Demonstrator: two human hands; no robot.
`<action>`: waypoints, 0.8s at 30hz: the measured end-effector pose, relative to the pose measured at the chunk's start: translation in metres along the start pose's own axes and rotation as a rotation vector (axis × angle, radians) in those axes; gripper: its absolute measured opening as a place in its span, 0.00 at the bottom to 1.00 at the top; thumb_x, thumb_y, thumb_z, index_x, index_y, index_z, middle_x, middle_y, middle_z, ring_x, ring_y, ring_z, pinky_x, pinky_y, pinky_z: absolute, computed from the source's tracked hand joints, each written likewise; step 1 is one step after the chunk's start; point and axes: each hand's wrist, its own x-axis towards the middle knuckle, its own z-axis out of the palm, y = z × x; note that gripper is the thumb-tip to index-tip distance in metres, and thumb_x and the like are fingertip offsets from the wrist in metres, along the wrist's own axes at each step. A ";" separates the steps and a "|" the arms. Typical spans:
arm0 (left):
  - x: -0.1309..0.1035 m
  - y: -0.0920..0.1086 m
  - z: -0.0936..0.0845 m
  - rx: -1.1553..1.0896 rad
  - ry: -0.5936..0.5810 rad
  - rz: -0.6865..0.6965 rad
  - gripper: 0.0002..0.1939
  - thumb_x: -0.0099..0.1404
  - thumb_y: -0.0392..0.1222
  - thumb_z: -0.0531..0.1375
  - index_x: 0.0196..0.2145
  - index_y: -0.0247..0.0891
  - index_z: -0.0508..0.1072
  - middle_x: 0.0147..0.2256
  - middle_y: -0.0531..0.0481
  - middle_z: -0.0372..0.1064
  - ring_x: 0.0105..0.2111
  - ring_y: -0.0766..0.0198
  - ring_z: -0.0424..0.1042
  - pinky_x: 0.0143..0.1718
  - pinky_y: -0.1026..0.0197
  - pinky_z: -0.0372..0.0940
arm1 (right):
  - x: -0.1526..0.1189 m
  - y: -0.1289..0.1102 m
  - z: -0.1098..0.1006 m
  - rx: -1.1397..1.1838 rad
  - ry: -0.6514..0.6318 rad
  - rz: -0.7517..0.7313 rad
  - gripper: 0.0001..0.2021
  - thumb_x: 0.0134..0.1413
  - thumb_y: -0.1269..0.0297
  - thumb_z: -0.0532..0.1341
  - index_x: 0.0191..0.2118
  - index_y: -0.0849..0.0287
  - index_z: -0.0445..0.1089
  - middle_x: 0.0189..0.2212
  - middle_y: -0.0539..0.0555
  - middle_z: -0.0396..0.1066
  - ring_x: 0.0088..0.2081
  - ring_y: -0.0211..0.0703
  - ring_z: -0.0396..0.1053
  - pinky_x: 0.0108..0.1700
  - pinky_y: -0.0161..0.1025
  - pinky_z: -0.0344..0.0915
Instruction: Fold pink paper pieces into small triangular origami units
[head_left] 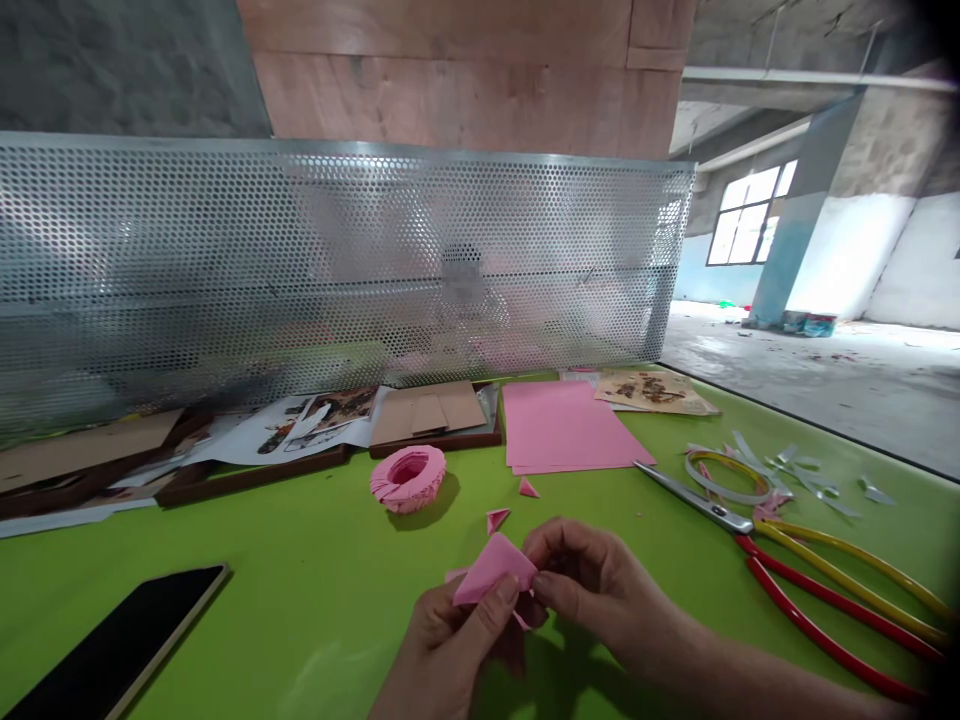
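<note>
Here, in the lower middle of the frame, the left hand (461, 635) and the right hand (592, 580) meet over a small folded piece of pink paper (491, 572), held above the bright green counter (300, 560). The left grip is closed on the folded piece, its thumb pressed flat against the lower part and its fingers curled behind. The right grip is closed as well, thumb and forefinger pinching the piece at its right corner, while the other fingers are partly hidden.

Just beyond the hands lie two little pink paper triangles (529, 488), the nearer one close to the folded piece's top. A thick pink ring of pleated paper (408, 480) sits left of them, at the centre of the frame. Behind, right of centre, are flat pink square sheets (566, 425); metal scissors with long red and yellow handles (739, 525) stretch toward the lower right, their tip touching the sheets' near corner.
</note>
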 end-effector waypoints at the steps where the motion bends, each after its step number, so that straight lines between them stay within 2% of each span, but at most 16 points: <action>1: -0.001 0.000 0.001 0.004 0.003 -0.002 0.12 0.49 0.47 0.66 0.19 0.35 0.76 0.19 0.52 0.67 0.22 0.67 0.60 0.24 0.65 0.55 | -0.001 -0.001 0.001 -0.002 -0.001 0.000 0.12 0.48 0.59 0.64 0.30 0.64 0.66 0.23 0.49 0.65 0.26 0.35 0.63 0.32 0.36 0.61; 7: -0.004 0.007 0.006 0.096 -0.012 0.015 0.14 0.52 0.47 0.63 0.17 0.35 0.75 0.22 0.51 0.67 0.22 0.67 0.61 0.25 0.66 0.57 | -0.003 -0.003 0.003 -0.017 0.017 0.014 0.11 0.49 0.61 0.63 0.31 0.65 0.65 0.22 0.48 0.64 0.26 0.34 0.62 0.31 0.35 0.60; 14: 0.001 0.005 -0.001 0.127 -0.014 0.017 0.14 0.50 0.49 0.64 0.21 0.34 0.76 0.21 0.51 0.67 0.23 0.66 0.61 0.25 0.65 0.59 | -0.001 0.005 -0.002 0.026 0.027 -0.027 0.09 0.49 0.63 0.63 0.31 0.63 0.65 0.23 0.49 0.67 0.27 0.35 0.65 0.32 0.36 0.62; 19: 0.003 0.002 -0.002 0.050 -0.024 0.017 0.10 0.52 0.44 0.64 0.22 0.33 0.77 0.22 0.49 0.69 0.22 0.67 0.60 0.25 0.65 0.57 | 0.000 0.007 -0.004 -0.012 0.037 -0.016 0.08 0.50 0.64 0.63 0.32 0.63 0.64 0.24 0.50 0.67 0.27 0.36 0.65 0.33 0.38 0.62; 24: 0.008 -0.005 -0.006 -0.027 -0.028 0.005 0.08 0.50 0.43 0.65 0.23 0.35 0.78 0.18 0.50 0.67 0.20 0.67 0.60 0.27 0.63 0.59 | 0.000 0.005 -0.002 -0.036 0.040 -0.003 0.09 0.48 0.64 0.63 0.30 0.63 0.63 0.23 0.50 0.66 0.26 0.36 0.64 0.32 0.37 0.62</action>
